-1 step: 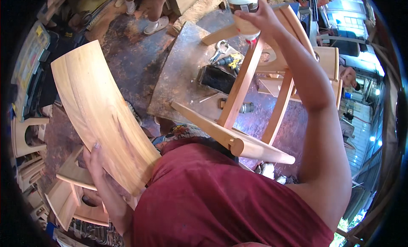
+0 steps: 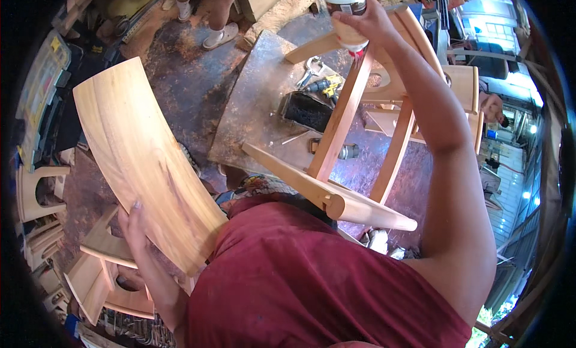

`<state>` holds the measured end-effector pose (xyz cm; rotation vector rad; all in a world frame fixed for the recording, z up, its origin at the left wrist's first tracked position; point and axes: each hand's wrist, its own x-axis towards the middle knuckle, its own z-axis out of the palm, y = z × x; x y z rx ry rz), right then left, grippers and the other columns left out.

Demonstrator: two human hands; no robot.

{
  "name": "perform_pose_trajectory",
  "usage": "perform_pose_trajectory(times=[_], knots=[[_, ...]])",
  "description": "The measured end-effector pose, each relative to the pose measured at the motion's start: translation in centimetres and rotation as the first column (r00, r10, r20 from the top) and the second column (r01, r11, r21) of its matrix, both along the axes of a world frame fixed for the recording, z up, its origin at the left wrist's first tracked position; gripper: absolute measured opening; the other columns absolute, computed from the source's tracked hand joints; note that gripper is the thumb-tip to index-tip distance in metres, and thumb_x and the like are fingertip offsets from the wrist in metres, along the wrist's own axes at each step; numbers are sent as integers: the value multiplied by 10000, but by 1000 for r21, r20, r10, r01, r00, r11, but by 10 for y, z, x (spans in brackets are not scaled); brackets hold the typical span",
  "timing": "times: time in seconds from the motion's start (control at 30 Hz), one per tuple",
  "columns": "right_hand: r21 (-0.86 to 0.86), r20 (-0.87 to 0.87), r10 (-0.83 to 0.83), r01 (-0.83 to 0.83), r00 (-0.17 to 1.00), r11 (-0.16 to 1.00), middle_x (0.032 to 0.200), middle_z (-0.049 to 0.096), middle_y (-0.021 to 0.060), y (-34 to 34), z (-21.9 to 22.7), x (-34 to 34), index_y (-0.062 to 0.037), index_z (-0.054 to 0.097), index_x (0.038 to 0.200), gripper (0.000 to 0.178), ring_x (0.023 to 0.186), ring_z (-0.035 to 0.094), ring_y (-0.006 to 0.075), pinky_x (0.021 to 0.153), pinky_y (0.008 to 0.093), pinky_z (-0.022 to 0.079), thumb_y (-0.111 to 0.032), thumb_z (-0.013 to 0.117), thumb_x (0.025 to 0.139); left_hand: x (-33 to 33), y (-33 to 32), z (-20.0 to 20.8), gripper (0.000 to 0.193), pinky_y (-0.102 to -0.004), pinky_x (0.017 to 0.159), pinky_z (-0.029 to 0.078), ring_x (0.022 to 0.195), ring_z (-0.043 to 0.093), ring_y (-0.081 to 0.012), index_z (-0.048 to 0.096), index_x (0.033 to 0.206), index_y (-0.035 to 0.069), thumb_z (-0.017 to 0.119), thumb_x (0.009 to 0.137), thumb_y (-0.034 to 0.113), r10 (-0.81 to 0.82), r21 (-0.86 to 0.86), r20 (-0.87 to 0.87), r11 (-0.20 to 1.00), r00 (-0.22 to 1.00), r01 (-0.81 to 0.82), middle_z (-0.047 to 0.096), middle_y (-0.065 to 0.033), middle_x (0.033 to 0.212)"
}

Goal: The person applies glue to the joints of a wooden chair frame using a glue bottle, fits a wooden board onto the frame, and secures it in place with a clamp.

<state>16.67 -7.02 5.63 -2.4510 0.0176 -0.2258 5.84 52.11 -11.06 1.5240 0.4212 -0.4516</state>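
A large wooden board (image 2: 147, 162), smooth and slightly curved in outline, leans against my body on the left. My left hand (image 2: 135, 228) grips its lower left edge, fingertips showing on the face. Up at the top, my right hand (image 2: 375, 24) is wrapped round a glue bottle (image 2: 349, 18) with a dark label, held upside down. Its red tip points down at the upper end of a wooden rail (image 2: 342, 117). That rail belongs to a wooden chair-like frame (image 2: 372, 210) lying across in front of me, its rounded post nearest my body.
Behind the frame stands a worktable (image 2: 240, 114) bearing a yellow drill (image 2: 327, 85), a clamp (image 2: 311, 69), a black tray (image 2: 306, 111) and another power tool (image 2: 336, 149). More wooden seats (image 2: 108, 276) lie at lower left. Another person's legs (image 2: 219, 18) show at the top.
The glue bottle has shifted slightly upward and tilted a little in my right hand. My left hand and the board have barely moved.
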Motion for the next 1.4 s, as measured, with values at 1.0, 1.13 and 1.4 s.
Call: perform_pose_trajectory(times=[1.0,1.13,1.4], knots=[[188,-227,37,6,973,982,1118,584,94,18,10,-32,-15,429,1240,684,1048,549,169,923,329,428,-245,790,706,10,3,-7,526,-316,968,345,1092,479,-227,399,1257,-84,556,818,159,-47,35,41,998,998,45,493,-163,1207],[167,-170,103,-75,980,983,1087,597,79,23,-1,-31,-14,431,1229,675,1025,563,162,905,319,441,-239,791,705,10,3,-5,521,-315,970,342,1094,477,-226,407,1251,-85,554,814,159,-39,26,27,999,999,38,495,-159,1205],[130,-211,71,-44,975,991,1091,592,81,26,-13,-32,-24,437,1223,639,1022,553,146,895,308,440,-222,779,721,9,2,-1,508,-310,976,335,1109,473,-212,418,1255,-69,547,816,152,-57,78,17,995,998,56,496,-137,1219]])
